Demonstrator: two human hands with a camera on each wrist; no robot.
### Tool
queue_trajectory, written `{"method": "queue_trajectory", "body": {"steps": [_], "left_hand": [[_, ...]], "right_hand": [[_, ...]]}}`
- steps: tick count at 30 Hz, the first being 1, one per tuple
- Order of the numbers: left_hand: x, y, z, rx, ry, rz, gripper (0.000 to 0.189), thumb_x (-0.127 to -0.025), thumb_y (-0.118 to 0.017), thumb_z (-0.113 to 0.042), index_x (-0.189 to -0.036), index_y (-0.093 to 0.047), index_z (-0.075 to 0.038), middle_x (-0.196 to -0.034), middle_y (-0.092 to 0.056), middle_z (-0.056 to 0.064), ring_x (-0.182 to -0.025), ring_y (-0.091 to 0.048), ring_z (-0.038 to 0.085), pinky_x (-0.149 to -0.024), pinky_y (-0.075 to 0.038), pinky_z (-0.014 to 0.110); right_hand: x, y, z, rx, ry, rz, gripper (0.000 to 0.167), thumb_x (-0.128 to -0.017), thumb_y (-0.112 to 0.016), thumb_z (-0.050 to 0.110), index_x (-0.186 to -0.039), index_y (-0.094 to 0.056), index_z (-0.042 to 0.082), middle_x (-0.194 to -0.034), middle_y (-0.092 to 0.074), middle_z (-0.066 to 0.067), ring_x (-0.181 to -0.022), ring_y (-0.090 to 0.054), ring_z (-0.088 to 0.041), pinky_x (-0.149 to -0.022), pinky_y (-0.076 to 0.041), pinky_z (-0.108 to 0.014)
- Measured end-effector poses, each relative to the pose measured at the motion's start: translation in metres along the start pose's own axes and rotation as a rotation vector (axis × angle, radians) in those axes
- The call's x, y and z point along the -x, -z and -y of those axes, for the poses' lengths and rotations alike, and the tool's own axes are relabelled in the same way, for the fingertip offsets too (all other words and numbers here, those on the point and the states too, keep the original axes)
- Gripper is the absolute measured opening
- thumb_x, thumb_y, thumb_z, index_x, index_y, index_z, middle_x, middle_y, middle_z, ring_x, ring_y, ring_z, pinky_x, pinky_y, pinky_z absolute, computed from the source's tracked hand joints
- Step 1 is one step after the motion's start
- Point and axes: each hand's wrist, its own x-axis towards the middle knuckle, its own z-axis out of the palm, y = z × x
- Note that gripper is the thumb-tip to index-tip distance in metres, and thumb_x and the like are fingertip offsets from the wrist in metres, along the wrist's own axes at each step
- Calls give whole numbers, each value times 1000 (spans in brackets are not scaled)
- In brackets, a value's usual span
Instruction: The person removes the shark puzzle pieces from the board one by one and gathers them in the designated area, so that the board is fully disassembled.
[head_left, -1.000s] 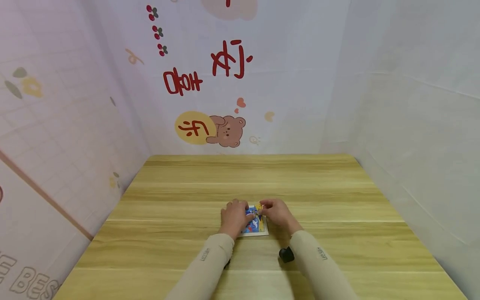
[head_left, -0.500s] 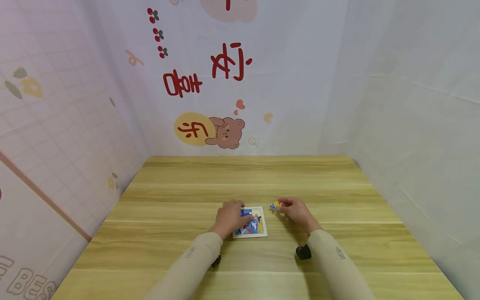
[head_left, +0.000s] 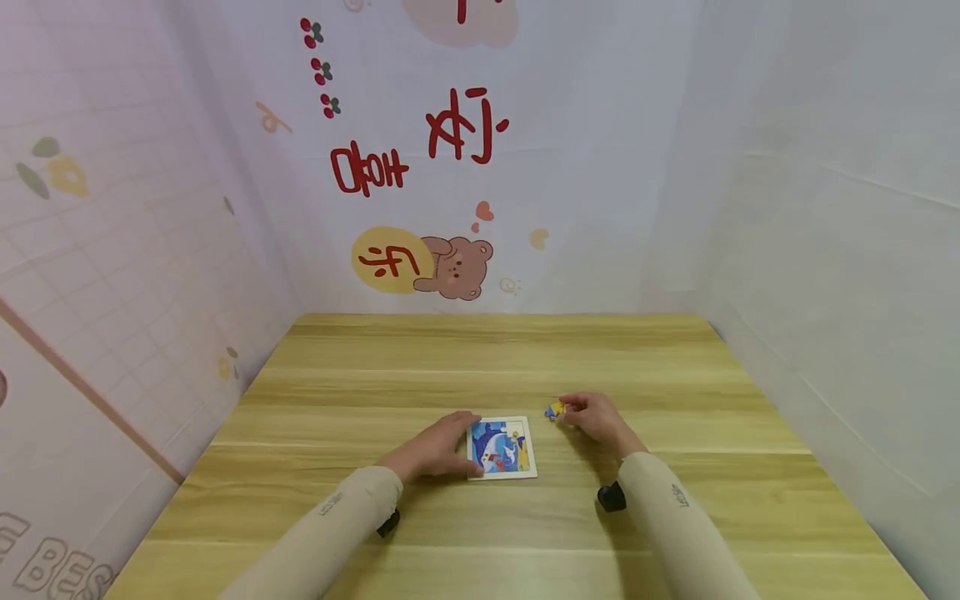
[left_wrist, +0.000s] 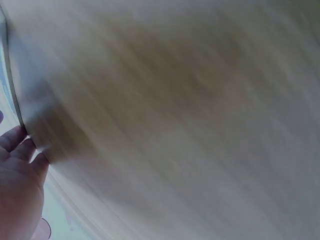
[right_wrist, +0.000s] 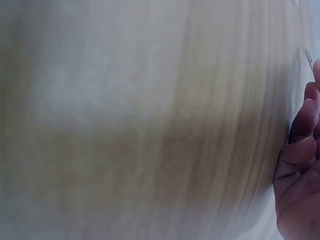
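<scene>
A small jigsaw puzzle in a white frame (head_left: 517, 476) lies mid-table, its picture showing a blue whale. Toward its upper right corner a pale patch of bare backing shows. My left hand (head_left: 435, 448) spans the frame's left side, fingertips at the upper left corner and thumb at the lower edge. The left wrist view catches those fingers (left_wrist: 22, 150) at a thin edge. To the right of the frame, my right hand (head_left: 600, 418) pinches a yellow and blue puzzle piece (head_left: 554, 411) low over the table. In the right wrist view my fingers (right_wrist: 302, 120) are curled.
The wood-grain table (head_left: 360, 358) reaches back to a white printed cloth wall (head_left: 585, 167), with more cloth on both sides. Black wrist cameras (head_left: 611, 497) sit under both sleeves.
My right hand has carried the piece from the puzzle's upper right corner out to the right. My left hand has slid left off the picture to the frame's left side, uncovering the whale.
</scene>
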Motion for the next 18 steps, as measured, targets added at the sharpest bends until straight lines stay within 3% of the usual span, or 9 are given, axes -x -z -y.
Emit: {"method": "queue_trajectory", "body": {"steps": [3,10,13,18], "left_hand": [[1,2,0,0,2,6,93,-81,-82,-42,-152,-37,-3,-155,-35,17,-143,-31,35,-115,-26,50],[0,1,2,-31,-7,30,101,-76,-84,-48,-153,-35,-6,-157,-32,17,-145,-28,33,-115,-26,49],[0,0,4,-41,-6,38,101,-76,-84,-48,-153,-35,-7,-158,-31,16,-146,-27,33,-115,-26,49],[1,0,3,-42,4,42,100,-76,-84,-48,-154,-35,-9,-158,-31,15,-146,-26,32,-115,-26,49]], "right_hand": [[-1,0,1,24,-4,-2,39,-90,-72,7,-127,-64,-3,-101,-64,-9,-85,-52,-20,-69,-44,-27],[-6,4,-5,82,6,18,41,-91,-72,16,-129,-65,4,-121,-64,-15,-107,-57,-27,-90,-46,-40],[-9,5,-7,111,22,31,41,-91,-73,18,-129,-65,6,-129,-61,-19,-114,-56,-30,-94,-45,-43],[-10,4,-7,170,43,34,41,-90,-74,19,-128,-67,5,-131,-60,-19,-112,-57,-31,-93,-45,-45]]}}
